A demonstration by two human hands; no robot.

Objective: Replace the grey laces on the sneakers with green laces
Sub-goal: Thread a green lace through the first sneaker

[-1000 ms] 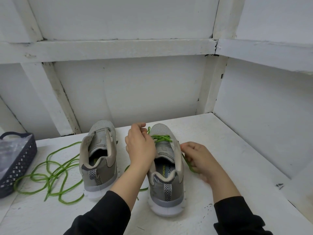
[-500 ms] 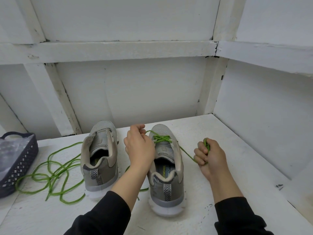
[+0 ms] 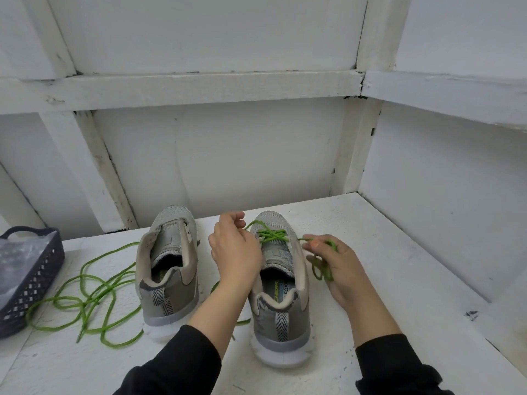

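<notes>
I am lacing the right-hand sneaker (image 3: 281, 309), which is standing on the table (image 3: 385, 252) between my two hands. I am only at the first rows: the green lace (image 3: 272, 235) is crossing just the eyelets nearest the toe, and the upper ones are showing bare.

My left hand (image 3: 235, 252) is pinching one end of the lace in curled fingers, just left of the toe. My right hand (image 3: 339, 269) is gripping the other end, bunched in loops around my fingers, just right of the shoe's side.

The sneaker's long axis is running away from me, heel by my wrists and toe beyond my fingertips, pointing at the back wall.

Next, I judge, I am going to need a free tip from the bunch in my right hand, fed across into the next bare eyelet, with both ends kept even.

The left-hand sneaker (image 3: 171, 266), outside my left wrist, is standing parallel and unlaced. Its spare green lace (image 3: 85, 286) is sprawling farther out, towards the basket (image 3: 31, 280).
</notes>
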